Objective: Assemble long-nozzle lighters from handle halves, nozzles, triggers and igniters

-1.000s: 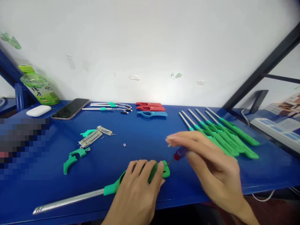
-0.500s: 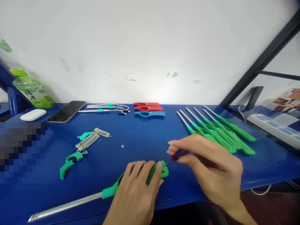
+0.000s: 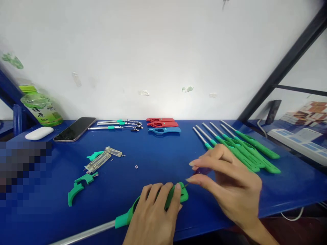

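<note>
My left hand (image 3: 157,211) is closed over the handle of a green long-nosed lighter (image 3: 184,194), pressing it down near the table's front edge. Its metal tube (image 3: 88,234) points to the lower left and runs out of the picture. Between thumb and fingers, my right hand (image 3: 230,183) pinches a small screwdriver (image 3: 203,170) with a dark purple-red handle. The screwdriver's thin shaft slants down to the butt end of the lighter; whether the tip sits in a screw is too small to tell. My left fingers hide much of the lighter's handle.
Several green lighters (image 3: 244,149) lie at right. Red handle shells (image 3: 163,124), a blue one (image 3: 165,130) and metal tubes with wires (image 3: 104,128) lie along the wall. At left are green triggers (image 3: 76,192), clear fuel tanks (image 3: 98,162), a phone (image 3: 75,129), a white case (image 3: 39,133) and a bottle (image 3: 42,109).
The view has tilted up a little, so everything sits lower in the picture. My right fingers have shifted round the screwdriver's handle, while its shaft stays at the lighter's end. My left hand keeps its hold.
</note>
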{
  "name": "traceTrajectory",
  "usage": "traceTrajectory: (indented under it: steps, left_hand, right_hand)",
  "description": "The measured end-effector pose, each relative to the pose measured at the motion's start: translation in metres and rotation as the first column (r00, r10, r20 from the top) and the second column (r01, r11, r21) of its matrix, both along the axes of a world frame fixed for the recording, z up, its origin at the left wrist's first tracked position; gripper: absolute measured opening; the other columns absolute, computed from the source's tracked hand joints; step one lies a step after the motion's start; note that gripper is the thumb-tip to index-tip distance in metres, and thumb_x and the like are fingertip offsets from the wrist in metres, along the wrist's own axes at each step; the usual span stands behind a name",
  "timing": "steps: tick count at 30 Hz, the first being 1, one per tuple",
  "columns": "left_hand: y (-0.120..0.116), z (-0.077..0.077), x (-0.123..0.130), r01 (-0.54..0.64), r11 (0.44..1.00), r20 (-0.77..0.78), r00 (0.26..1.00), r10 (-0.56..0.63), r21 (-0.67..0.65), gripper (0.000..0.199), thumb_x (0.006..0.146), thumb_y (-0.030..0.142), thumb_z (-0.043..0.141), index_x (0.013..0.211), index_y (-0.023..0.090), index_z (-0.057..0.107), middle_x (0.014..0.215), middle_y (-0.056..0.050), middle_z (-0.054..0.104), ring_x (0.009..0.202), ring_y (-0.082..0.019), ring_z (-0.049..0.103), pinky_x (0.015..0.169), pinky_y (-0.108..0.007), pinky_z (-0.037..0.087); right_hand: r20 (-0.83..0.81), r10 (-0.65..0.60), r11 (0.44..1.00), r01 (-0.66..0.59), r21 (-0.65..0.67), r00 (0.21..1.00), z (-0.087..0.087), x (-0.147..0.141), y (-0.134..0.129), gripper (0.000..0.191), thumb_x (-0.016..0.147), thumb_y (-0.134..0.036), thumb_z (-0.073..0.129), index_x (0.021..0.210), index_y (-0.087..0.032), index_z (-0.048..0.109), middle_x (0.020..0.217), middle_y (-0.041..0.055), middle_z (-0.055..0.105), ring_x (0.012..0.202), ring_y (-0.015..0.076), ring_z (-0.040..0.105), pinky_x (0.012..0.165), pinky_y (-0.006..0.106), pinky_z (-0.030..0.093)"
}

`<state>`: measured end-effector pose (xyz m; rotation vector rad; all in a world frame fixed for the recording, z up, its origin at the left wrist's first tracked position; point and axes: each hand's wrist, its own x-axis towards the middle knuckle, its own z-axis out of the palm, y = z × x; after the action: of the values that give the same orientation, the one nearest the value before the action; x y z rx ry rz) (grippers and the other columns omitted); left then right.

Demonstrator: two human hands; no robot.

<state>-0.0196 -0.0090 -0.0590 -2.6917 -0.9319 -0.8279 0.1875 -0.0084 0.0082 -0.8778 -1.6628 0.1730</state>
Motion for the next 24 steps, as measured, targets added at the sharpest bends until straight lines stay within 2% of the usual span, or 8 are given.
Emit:
traceTrajectory:
  steps: [3, 5, 8, 12, 14, 17, 21, 24]
  left_hand:
    - [0.003, -0.002, -0.002, 0.021, 0.999, -0.008, 1.000, -0.021, 0.024, 0.036, 0.106, 0.014, 0.050, 0.141, 0.014, 0.062, 0.120, -0.011, 0.076, 0.102, -0.027, 0.072, 0.081, -0.041, 0.057]
    - [0.004, -0.003, -0.002, 0.029, 0.999, -0.009, 1.000, -0.028, 0.031, 0.034, 0.107, 0.015, 0.049, 0.139, 0.015, 0.063, 0.119, -0.011, 0.076, 0.101, -0.027, 0.072, 0.081, -0.041, 0.057]
    - [0.004, -0.002, -0.002, 0.024, 1.000, -0.005, 1.000, -0.024, 0.018, 0.034, 0.108, 0.016, 0.049, 0.139, 0.015, 0.062, 0.121, -0.011, 0.075, 0.103, -0.027, 0.071, 0.082, -0.041, 0.056]
    - [0.001, -0.001, -0.002, 0.016, 1.000, -0.010, 1.000, -0.016, 0.003, 0.038, 0.105, 0.013, 0.054, 0.143, 0.014, 0.060, 0.124, -0.010, 0.075, 0.104, -0.029, 0.070, 0.083, -0.043, 0.056]
    - [0.000, -0.002, -0.002, 0.014, 1.000, -0.008, 1.000, -0.014, 0.006, 0.039, 0.104, 0.012, 0.057, 0.143, 0.013, 0.059, 0.125, -0.011, 0.074, 0.104, -0.030, 0.069, 0.083, -0.045, 0.056]
    - [0.000, -0.002, -0.001, 0.022, 1.000, -0.005, 1.000, -0.022, 0.008, 0.039, 0.103, 0.013, 0.059, 0.142, 0.013, 0.059, 0.123, -0.012, 0.074, 0.103, -0.031, 0.068, 0.083, -0.047, 0.057]
    - [-0.001, 0.000, -0.001, 0.025, 1.000, -0.008, 1.000, -0.025, -0.009, 0.042, 0.103, 0.013, 0.060, 0.145, 0.012, 0.057, 0.124, -0.011, 0.073, 0.103, -0.030, 0.069, 0.083, -0.047, 0.058]
    - [-0.001, 0.000, 0.000, 0.025, 1.000, -0.004, 1.000, -0.025, -0.006, 0.043, 0.103, 0.013, 0.060, 0.145, 0.011, 0.056, 0.123, -0.011, 0.073, 0.101, -0.030, 0.069, 0.081, -0.048, 0.058]
  right_hand:
    - [0.053, 0.037, 0.998, -0.035, -0.045, 0.998, 0.004, 0.002, -0.001, 0.030, 0.100, -0.023, 0.071, 0.128, -0.032, 0.078, 0.103, 0.0042, 0.075, 0.089, 0.0189, 0.072, 0.072, 0.033, 0.063]
    - [0.068, 0.102, 0.990, -0.095, -0.106, 0.992, 0.007, 0.003, -0.001, 0.036, 0.106, -0.017, 0.058, 0.134, -0.032, 0.075, 0.114, 0.0049, 0.079, 0.096, 0.0196, 0.076, 0.076, 0.034, 0.065]
    - [0.032, 0.113, 0.989, -0.109, -0.098, 0.993, 0.006, 0.003, -0.001, 0.040, 0.101, -0.009, 0.064, 0.130, -0.034, 0.076, 0.098, 0.0013, 0.080, 0.086, 0.0177, 0.075, 0.070, 0.031, 0.063]
    - [0.030, 0.018, 0.999, -0.017, -0.027, 0.999, 0.004, 0.001, 0.000, 0.037, 0.091, -0.015, 0.081, 0.124, -0.033, 0.080, 0.088, 0.0007, 0.070, 0.080, 0.0169, 0.068, 0.069, 0.031, 0.060]
    - [0.056, 0.045, 0.998, -0.042, -0.052, 0.997, 0.007, 0.002, -0.002, 0.032, 0.099, -0.020, 0.072, 0.129, -0.032, 0.078, 0.102, 0.0038, 0.074, 0.091, 0.0185, 0.071, 0.074, 0.032, 0.062]
    - [0.070, 0.150, 0.980, -0.139, -0.145, 0.986, 0.011, 0.002, -0.004, 0.038, 0.106, -0.013, 0.057, 0.132, -0.033, 0.076, 0.121, 0.0039, 0.079, 0.103, 0.0190, 0.075, 0.080, 0.032, 0.064]
    - [0.002, 0.095, 0.991, -0.094, -0.098, 0.995, 0.009, -0.007, -0.003, 0.035, 0.094, -0.012, 0.076, 0.121, -0.034, 0.081, 0.090, -0.0011, 0.075, 0.081, 0.0154, 0.070, 0.070, 0.029, 0.060]
    - [-0.001, 0.044, 0.997, -0.044, -0.060, 0.999, 0.007, -0.011, -0.002, 0.031, 0.093, -0.019, 0.081, 0.120, -0.033, 0.081, 0.089, 0.0000, 0.067, 0.083, 0.0158, 0.066, 0.072, 0.030, 0.059]
